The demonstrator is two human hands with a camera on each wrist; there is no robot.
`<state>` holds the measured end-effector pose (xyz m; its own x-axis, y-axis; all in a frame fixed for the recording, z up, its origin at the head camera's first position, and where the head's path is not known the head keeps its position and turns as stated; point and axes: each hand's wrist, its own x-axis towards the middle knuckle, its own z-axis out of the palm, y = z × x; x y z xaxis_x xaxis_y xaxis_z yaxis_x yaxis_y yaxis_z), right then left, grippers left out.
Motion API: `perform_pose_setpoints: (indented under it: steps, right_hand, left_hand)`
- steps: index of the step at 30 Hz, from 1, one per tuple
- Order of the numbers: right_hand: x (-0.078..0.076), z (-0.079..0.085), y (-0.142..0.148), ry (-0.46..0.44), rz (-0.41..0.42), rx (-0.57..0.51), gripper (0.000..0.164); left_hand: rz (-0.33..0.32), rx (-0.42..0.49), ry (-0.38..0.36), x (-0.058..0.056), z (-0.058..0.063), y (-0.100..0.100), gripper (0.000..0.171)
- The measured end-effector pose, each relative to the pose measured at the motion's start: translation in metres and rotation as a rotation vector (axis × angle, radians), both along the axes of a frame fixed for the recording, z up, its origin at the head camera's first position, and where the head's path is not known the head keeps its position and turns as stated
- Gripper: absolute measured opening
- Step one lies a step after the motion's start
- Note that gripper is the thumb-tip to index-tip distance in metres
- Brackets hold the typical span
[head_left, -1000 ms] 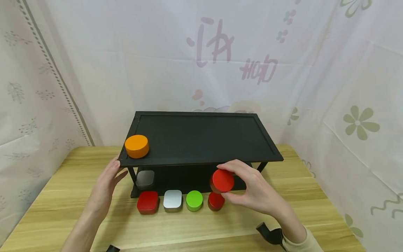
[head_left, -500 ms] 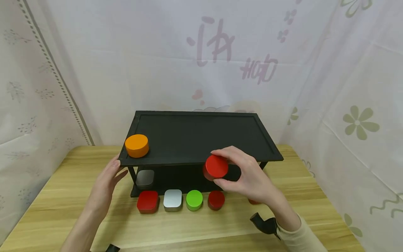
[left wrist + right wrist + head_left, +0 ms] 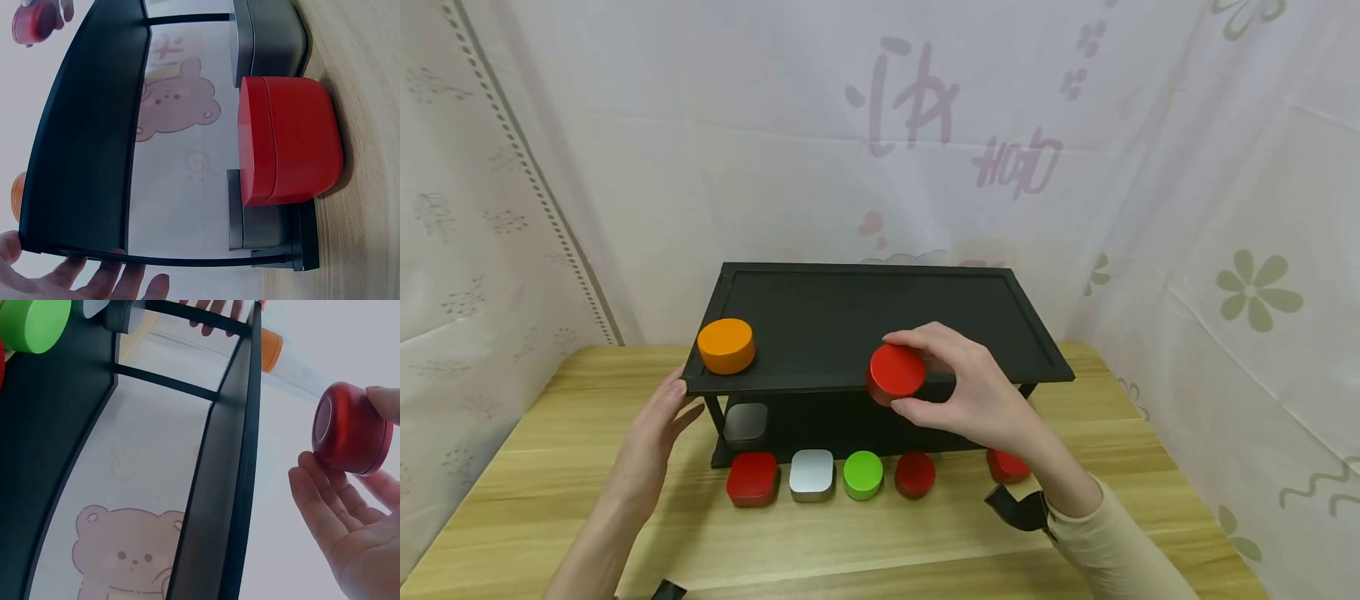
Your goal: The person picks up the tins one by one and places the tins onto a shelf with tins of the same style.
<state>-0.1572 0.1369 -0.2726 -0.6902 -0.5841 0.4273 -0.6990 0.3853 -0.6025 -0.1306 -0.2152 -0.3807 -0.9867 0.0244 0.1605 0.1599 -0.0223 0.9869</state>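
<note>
Red and round, a small container (image 3: 897, 375) sits in the grip of the right hand (image 3: 981, 396), 1 of the 2 hands in view, its thumb below and fingers above it near the centre of the frame. Both wrist views show this container lifted clear of the black 2-level shelf (image 3: 865, 325), near the front edge of its top board. At the left of the frame, the left hand (image 3: 651, 437) rests its fairly straight, loosely spread fingers against the shelf's near left corner. An orange round container (image 3: 726, 347) stands just above that corner, on the top board. On the lower level sits a grey square container (image 3: 746, 426). Below, across the middle of the bench (image 3: 820, 550), 4 containers form a row in front of the shelf: a red square container (image 3: 752, 481), a silver square container (image 3: 811, 476), a green round container (image 3: 862, 476) and a dark red round container (image 3: 915, 476). Farther right, another red container (image 3: 1006, 467) is partly hidden by the right forearm (image 3: 1060, 479). Pale printed cloth (image 3: 790, 183) fills the upper frame.
</note>
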Motion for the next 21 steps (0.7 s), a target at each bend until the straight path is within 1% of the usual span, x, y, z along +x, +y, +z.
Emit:
perform_pose_setpoints:
  steps: [4,6,10,17,21]
  right_hand:
    - [-0.016,-0.007,-0.001,0.008,0.028,0.009,0.056]
    - [-0.020,-0.007,-0.002,0.008,0.036,0.012,0.056]
    - [-0.027,-0.005,-0.007,0.005,0.046,0.023,0.055]
    - [-0.038,-0.003,-0.017,-0.013,0.029,0.053,0.053]
    - [-0.043,-0.002,-0.021,-0.016,0.038,0.059,0.053]
  left_hand:
    - [-0.002,0.003,0.001,0.000,0.000,0.000,0.046]
    - [-0.003,0.000,0.000,0.000,0.000,0.000,0.046]
    - [-0.002,-0.003,-0.001,0.000,0.000,0.000,0.046]
    - [-0.002,0.000,-0.004,0.000,0.000,0.000,0.046]
    - [0.004,-0.002,-0.008,0.000,0.000,0.000,0.046]
